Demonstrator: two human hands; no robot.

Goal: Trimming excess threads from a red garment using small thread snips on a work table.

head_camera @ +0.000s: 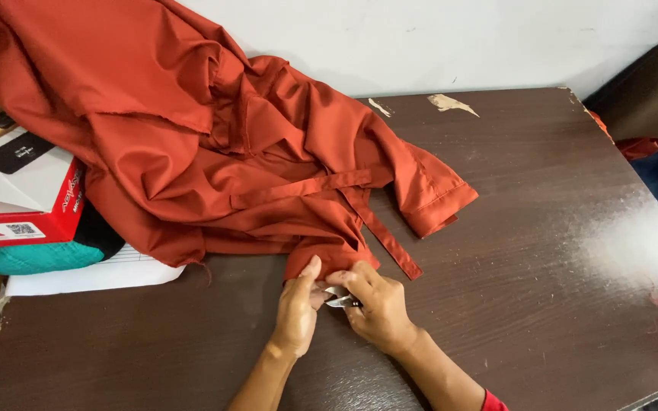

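Rust-orange satin garment [215, 144] heaped on dark wooden surface [542, 228]; left hand [297, 310] pinching its hem, right hand [375, 304] gripping small metal thread snips [340, 300]. Red-and-white cardboard box [20, 190] at left edge.

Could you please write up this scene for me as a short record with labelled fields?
Setting: dark wooden table against a white wall
Main item: rust-orange garment heaped on the table, its belt strips trailing
Left hand: pinches the garment's near edge
Right hand: holds small metal snips at that edge
Left side: red and white box on a teal bundle, white paper beneath
Table wear: chipped patches near the back edge
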